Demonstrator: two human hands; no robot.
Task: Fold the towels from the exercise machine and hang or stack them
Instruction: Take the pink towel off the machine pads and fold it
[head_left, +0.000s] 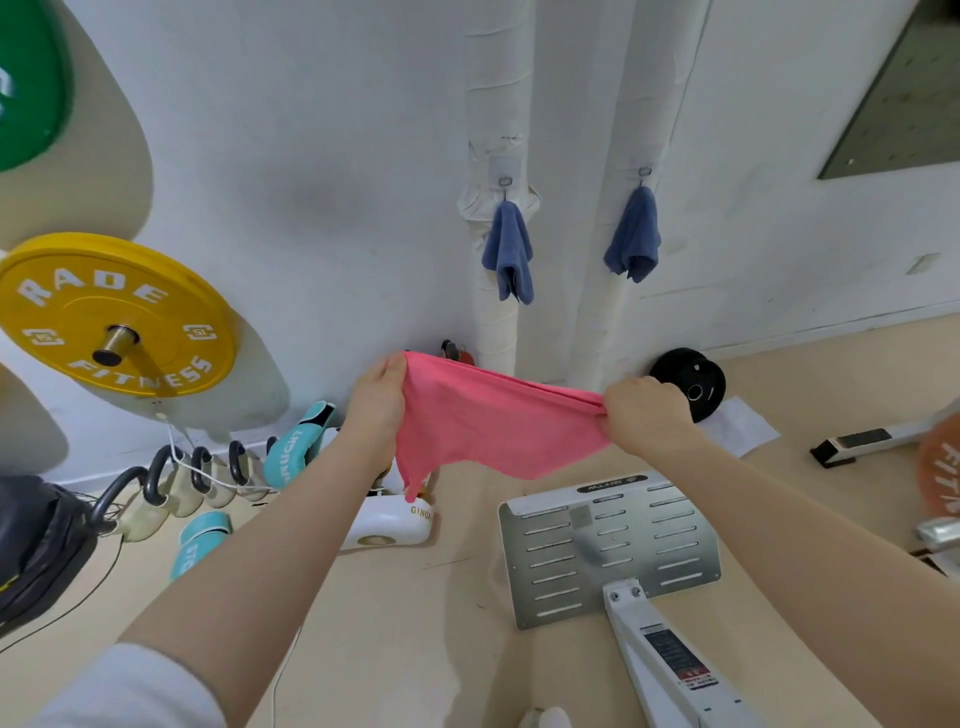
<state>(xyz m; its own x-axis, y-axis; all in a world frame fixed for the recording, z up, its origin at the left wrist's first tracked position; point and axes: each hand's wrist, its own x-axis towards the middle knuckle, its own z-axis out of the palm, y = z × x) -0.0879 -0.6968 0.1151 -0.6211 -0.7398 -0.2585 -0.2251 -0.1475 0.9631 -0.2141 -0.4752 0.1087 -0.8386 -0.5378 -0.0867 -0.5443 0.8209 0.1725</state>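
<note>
A pink towel (493, 431) hangs stretched in the air between both hands, above the floor. My left hand (375, 402) pinches its upper left corner. My right hand (644, 413) grips the bunched upper right edge. The towel's lower edge droops to a point at the lower left. Two blue towels hang folded from hooks on white wrapped pipes: one blue towel (509, 252) on the left pipe, the other blue towel (634, 239) on the right pipe. The exercise machine's perforated metal footplate (608, 551) lies below the pink towel.
A yellow weight plate (111, 312) sits on a peg at left, with a green plate (26, 78) above it. Kettlebells (171, 483) and teal pads (293, 447) line the wall base. A black plate (691, 382) leans by the pipes. An orange plate (943, 478) is at the right edge.
</note>
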